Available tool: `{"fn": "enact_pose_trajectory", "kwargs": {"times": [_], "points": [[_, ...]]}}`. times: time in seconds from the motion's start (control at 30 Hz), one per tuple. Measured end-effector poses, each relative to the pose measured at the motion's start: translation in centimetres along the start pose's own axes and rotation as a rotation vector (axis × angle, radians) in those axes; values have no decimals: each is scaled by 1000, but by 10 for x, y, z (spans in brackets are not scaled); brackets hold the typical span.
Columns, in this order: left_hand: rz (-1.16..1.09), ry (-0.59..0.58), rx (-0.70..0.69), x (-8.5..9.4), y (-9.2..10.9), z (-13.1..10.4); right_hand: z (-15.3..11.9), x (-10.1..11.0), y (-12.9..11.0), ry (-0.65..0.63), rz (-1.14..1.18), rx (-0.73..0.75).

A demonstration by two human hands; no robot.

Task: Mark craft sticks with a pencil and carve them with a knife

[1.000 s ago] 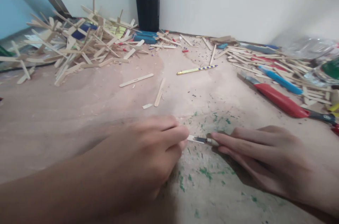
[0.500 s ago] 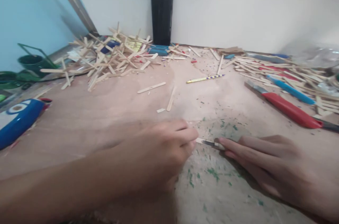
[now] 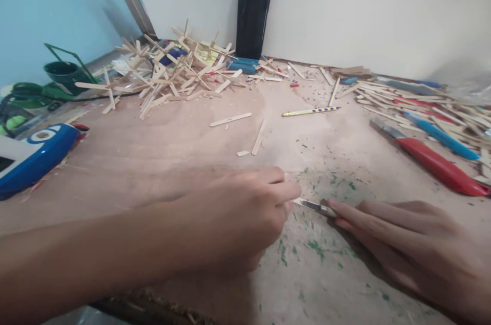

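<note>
My left hand (image 3: 257, 212) is closed in a pinch on a wooden craft stick (image 3: 297, 201), of which only a pale tip shows past the fingers. From the right, my right hand (image 3: 406, 243) grips a craft knife (image 3: 320, 207), its blade pointing left and meeting the stick's tip. Beyond my hands, a craft stick (image 3: 230, 119) and a narrower stick piece (image 3: 258, 138) lie on the tabletop, with a small wood chip (image 3: 243, 153) beside them. Green shavings (image 3: 316, 249) are scattered around and below the blade.
A tangle of joined sticks (image 3: 172, 77) fills the back left; loose sticks (image 3: 406, 105) cover the right. A black phone (image 3: 253, 13) leans on the wall. There are also a pencil (image 3: 310, 111), a red-handled knife (image 3: 441, 164), a blue pen (image 3: 441, 134) and a blue-white object (image 3: 42, 153).
The view has shifted, so the tabletop things appear a little further right and mostly higher. Both hands keep their grips, with the blade still at the stick's tip.
</note>
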State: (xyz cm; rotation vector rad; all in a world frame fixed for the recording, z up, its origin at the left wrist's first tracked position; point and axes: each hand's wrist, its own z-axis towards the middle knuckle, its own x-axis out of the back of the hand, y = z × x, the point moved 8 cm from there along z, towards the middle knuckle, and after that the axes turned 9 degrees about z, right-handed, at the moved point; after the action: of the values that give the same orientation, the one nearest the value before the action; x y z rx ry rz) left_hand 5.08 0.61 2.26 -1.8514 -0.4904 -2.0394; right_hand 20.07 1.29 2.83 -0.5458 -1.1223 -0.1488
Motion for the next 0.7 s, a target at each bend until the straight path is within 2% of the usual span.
{"fn": "enact_pose_trajectory", "kwargs": {"times": [0.1,0.2,0.33,0.43,0.53,0.7], "points": [[-8,33,11,1,-2,-2,0,-1,-1,-1,-23,14],[-23,12,13,-2,-2,-2,2,3,-2,8,-18,8],[-43,-8,31,-4,-3,-2,4,3,-5,-81,-29,30],[-48,1,42,-3,-4,-3,3,9,-4,9,-26,14],[-43,-6,40,-4,-4,-3,0,1,-1,-33,-24,-9],[-71,-15,47,-5,-5,-2,1,4,1,64,14,-7]]}}
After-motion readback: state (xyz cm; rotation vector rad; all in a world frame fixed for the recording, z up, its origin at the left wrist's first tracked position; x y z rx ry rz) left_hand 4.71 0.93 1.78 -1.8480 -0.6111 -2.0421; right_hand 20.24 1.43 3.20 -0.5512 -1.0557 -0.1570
